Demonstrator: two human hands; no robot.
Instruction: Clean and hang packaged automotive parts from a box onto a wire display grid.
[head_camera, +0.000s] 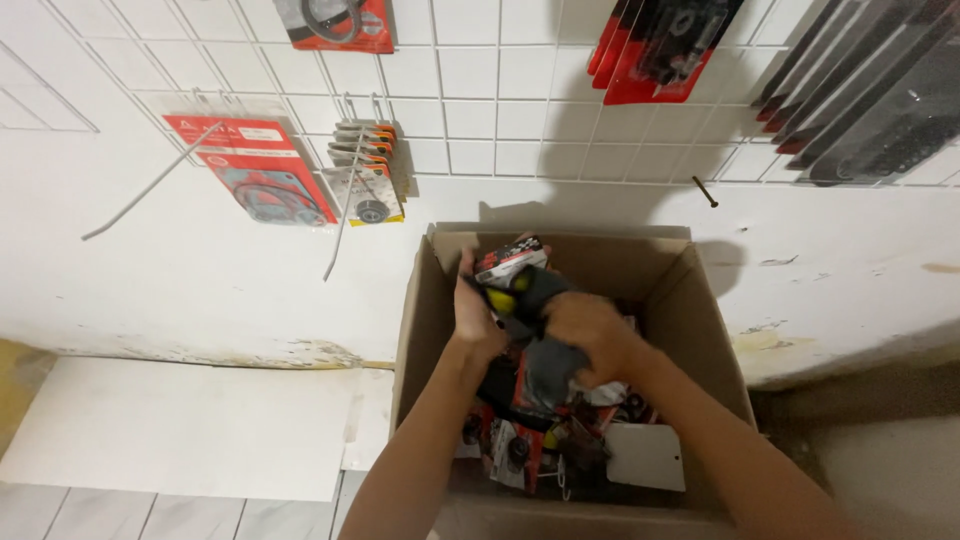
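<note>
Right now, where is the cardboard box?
In the head view, the cardboard box stands open at lower centre, against the white wall under the wire grid. Both hands, left hand and right hand, reach into it.

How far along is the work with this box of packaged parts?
Some packs already hang on the wall grid. In hand: the left hand and right hand together grip a bundle of packs above the cardboard box. Left: more packs lie in the box, and two hooks are bare.
</note>
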